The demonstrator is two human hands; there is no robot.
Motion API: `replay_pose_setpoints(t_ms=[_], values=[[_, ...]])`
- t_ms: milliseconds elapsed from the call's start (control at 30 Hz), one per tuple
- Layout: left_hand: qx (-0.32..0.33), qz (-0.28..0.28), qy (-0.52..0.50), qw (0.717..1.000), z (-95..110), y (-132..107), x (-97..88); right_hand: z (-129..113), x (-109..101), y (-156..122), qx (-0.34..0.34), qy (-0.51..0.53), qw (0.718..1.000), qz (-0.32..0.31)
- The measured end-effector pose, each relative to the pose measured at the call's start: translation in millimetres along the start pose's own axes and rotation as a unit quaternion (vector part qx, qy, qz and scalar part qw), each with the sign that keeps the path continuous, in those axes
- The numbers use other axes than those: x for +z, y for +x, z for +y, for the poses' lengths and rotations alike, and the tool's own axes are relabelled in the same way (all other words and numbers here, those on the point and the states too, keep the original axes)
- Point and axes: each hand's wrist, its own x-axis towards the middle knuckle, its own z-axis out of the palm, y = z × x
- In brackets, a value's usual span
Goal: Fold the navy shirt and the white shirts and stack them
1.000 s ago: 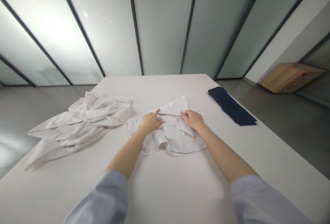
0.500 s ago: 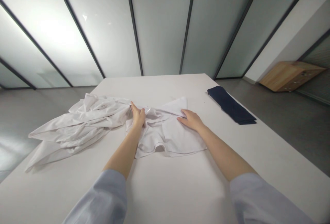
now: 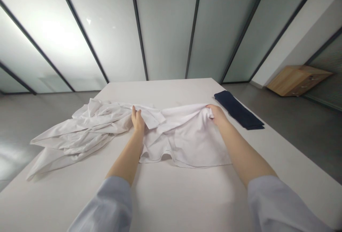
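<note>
A white garment that looks like a shirt [image 3: 187,141] lies spread in front of me, its lower hem wavy. Gripped at its upper right part, the cloth is bunched in my right hand [image 3: 217,115] and lifted a little. My left hand [image 3: 138,119] is closed on the cloth at the upper left, beside a folded flap with a pointed corner [image 3: 155,117]. Left of that hand lies a crumpled heap of white cloth [image 3: 93,128]; I cannot tell whether it joins the shirt.
A folded dark navy cloth [image 3: 239,111] lies near the right edge of the white table [image 3: 192,196]. Beyond the table stand frosted glass panels [image 3: 168,29] with dark frames. A wooden cabinet [image 3: 294,80] is on the floor at the far right.
My right hand has moved right, pulling the shirt's upper part out wider and raising it. The left hand has shifted slightly left, and the pointed flap now shows beside it.
</note>
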Motion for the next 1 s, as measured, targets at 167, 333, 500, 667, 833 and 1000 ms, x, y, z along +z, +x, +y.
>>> replay_pose_setpoints(t_ms=[167,333,500,667,833,1000], values=[[0.018,0.020,0.076,0.997,-1,6,-6.0,-26,-24,37,-0.019,0.108,0.991,0.077],[0.133,-0.047,0.255,0.957,16,-13,-3.1,-16,-23,28,-0.223,-0.224,0.943,0.106],[0.283,-0.292,0.347,0.845,31,-56,21.0,11,24,-8,-0.332,-0.447,0.818,-0.144],[0.358,-0.408,0.383,0.748,25,-81,31.3,23,70,-30,-0.301,-0.538,0.755,-0.222],[0.394,-0.446,0.393,0.701,24,-86,29.9,15,96,-19,-0.197,-0.466,0.835,-0.214],[0.435,-0.507,0.376,0.642,32,-102,32.6,-10,90,27,-0.142,-0.337,0.918,-0.155]])
